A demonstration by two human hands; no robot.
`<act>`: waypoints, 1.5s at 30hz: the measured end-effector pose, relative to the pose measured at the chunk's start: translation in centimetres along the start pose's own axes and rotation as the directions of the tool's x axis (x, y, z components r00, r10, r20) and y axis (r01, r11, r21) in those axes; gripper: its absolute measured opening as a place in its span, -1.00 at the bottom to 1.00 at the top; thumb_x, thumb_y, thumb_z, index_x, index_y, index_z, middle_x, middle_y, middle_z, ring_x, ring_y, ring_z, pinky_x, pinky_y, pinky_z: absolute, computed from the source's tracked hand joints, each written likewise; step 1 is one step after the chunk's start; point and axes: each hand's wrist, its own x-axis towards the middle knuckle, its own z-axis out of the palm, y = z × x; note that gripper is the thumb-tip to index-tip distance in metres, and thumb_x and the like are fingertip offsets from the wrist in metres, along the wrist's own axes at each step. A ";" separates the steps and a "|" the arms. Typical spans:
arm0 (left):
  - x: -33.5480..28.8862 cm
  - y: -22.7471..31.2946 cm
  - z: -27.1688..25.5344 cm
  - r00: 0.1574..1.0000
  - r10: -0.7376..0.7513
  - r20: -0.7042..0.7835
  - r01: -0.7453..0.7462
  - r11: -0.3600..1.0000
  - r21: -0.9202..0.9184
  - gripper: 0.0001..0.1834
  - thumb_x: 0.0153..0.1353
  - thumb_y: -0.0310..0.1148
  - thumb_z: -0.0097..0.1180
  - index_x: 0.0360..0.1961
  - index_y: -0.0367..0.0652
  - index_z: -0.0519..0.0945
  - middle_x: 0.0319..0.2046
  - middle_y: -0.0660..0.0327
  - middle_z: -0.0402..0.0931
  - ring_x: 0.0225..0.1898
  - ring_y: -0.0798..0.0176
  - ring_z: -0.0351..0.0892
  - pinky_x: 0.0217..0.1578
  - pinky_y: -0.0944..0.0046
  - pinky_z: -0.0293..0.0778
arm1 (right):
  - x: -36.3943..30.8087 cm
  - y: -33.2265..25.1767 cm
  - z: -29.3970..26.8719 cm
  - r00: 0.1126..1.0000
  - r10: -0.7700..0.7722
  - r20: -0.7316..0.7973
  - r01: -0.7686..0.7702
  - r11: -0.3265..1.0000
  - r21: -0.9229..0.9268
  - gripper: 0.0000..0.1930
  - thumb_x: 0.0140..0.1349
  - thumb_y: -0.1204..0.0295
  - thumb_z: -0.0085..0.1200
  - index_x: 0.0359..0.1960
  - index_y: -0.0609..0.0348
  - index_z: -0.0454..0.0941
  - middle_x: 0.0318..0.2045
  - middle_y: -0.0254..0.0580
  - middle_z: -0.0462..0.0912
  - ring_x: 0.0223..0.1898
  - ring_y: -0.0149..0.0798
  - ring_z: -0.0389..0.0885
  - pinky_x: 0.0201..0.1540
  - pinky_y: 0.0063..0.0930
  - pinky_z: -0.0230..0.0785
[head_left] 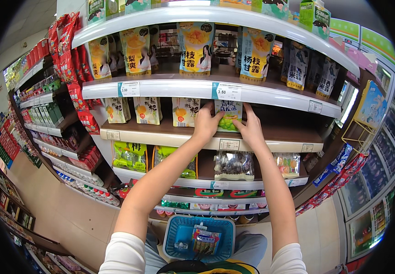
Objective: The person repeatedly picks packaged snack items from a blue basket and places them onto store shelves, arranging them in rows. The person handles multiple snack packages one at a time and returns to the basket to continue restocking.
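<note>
- Squarely between left grip (205, 122) and right grip (251, 129), a green pouch (227, 118), roughly upright at the front of a brown shelf (286, 130); resting on the board or just lifted, impossible to tell.
- Clamped from both sides: left grip at the left edge, right grip at the right, each with thumb toward the front face; partly hidden behind the pouch, so firmness of hold impossible to judge.
- Close over the top of the green pouch, a white shelf strip (161, 89) with a paper price label (227, 91).
- Just beside the left grip, on the same shelf, a white pouch with an orange fruit picture (184, 113).
- One level below the brown shelf, a clear bag of dark pieces (234, 165).
- Lower still, a blue basket (173, 228) with a colourful packet (206, 242) inside.
- By the look of the glossy film, probably light, soft and a little slippery; more apt to crease or bulge than to stay stiff, and only mildly fragile, with contents possibly squashable.
- Best taken by the side edges at mid-height, thumbs flat in front, fingers behind, with light and even pressure; by one corner alone, liable to twist or slip.
</note>
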 end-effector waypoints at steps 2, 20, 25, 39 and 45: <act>-0.1 0.7 -0.3 0.999 -0.017 0.048 0.011 0.992 0.127 -0.67 0.08 -0.55 0.26 -0.13 -0.48 0.50 -0.25 -0.07 0.64 -0.22 0.13 0.65 -0.15 0.23 0.51 | -0.3 -0.4 -0.3 0.999 0.020 -0.024 -0.021 0.999 -0.035 -0.31 0.13 0.62 0.17 0.32 0.17 0.19 0.12 0.22 0.48 0.07 0.13 0.55 0.03 -0.22 0.50; -2.7 2.3 -1.2 0.979 0.125 0.158 -0.179 0.903 0.391 -0.38 0.04 -0.59 0.16 0.17 -0.42 0.27 -0.05 -0.26 0.49 0.02 -0.32 0.46 0.01 -0.07 0.43 | -1.9 -2.5 -0.8 0.999 0.042 0.019 -0.033 0.938 -0.344 -0.28 0.12 0.56 0.14 0.30 0.18 0.04 0.08 0.30 0.46 0.01 0.39 0.47 -0.01 0.07 0.42; -3.5 3.4 -1.0 0.983 0.151 0.108 -0.179 0.917 0.357 -0.34 0.05 -0.60 0.15 0.20 -0.49 0.20 0.04 -0.35 0.39 0.05 -0.38 0.43 0.05 -0.07 0.42 | -2.6 -2.4 -1.4 1.000 0.017 0.014 -0.012 0.959 -0.284 -0.25 0.12 0.58 0.13 0.34 0.18 0.02 0.07 0.22 0.49 0.01 0.22 0.55 0.02 -0.04 0.44; -9.6 7.9 -4.6 0.967 0.245 0.069 -0.253 0.956 0.151 -0.23 0.15 -0.56 0.18 0.34 -0.38 0.08 0.25 -0.11 0.25 0.19 -0.05 0.41 0.12 0.12 0.48 | -7.4 -8.7 -1.6 0.989 -0.148 -0.009 0.142 0.962 -0.235 -0.27 0.15 0.61 0.14 0.36 0.21 0.06 0.14 0.13 0.40 0.12 0.03 0.51 0.11 -0.20 0.42; -14.5 7.4 -7.2 0.977 0.195 0.089 -0.203 0.976 0.084 -0.25 0.18 -0.55 0.18 0.33 -0.32 0.08 0.24 -0.08 0.27 0.18 -0.02 0.43 0.13 0.13 0.49 | -10.9 -10.3 0.0 0.994 -0.109 0.032 0.112 0.983 -0.144 -0.27 0.17 0.60 0.12 0.37 0.20 0.05 0.14 0.10 0.42 0.13 0.00 0.51 0.12 -0.21 0.40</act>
